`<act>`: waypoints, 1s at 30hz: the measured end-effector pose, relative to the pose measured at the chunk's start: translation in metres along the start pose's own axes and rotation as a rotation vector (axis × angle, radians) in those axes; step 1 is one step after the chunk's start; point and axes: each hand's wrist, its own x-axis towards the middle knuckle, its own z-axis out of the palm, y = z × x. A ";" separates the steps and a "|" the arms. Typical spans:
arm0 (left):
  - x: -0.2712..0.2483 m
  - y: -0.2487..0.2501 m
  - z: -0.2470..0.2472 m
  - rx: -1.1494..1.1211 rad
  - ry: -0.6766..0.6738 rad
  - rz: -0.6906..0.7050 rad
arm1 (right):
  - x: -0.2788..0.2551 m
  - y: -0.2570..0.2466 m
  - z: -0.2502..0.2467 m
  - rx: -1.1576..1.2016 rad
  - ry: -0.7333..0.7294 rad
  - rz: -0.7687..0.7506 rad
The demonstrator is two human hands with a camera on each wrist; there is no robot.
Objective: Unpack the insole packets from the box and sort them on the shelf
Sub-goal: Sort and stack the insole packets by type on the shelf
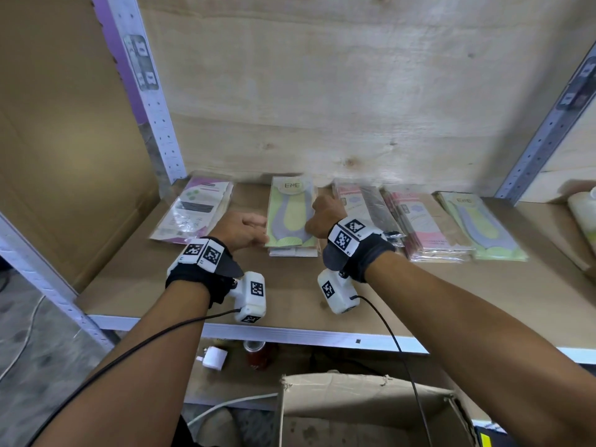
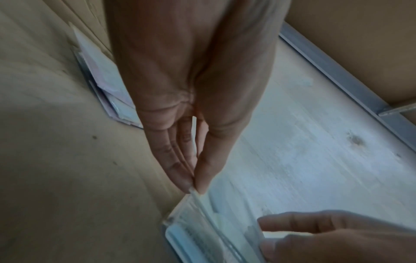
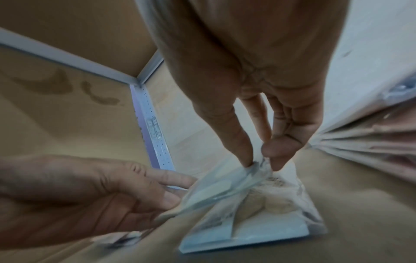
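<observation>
Where plywood backs shelf (image 1: 290,285), packets (image 1: 292,214) lie.

A green-and-lilac insole packet (image 1: 291,214) lies flat atop a small stack at the frame's centre on the wooden shelf (image 1: 290,288), other packet stacks (image 1: 429,227) flank it, and the open cardboard box (image 1: 364,411) sits bottom centre.
</observation>
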 end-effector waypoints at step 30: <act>0.013 -0.012 0.012 0.198 0.001 -0.001 | 0.014 0.016 0.023 -0.196 -0.024 -0.050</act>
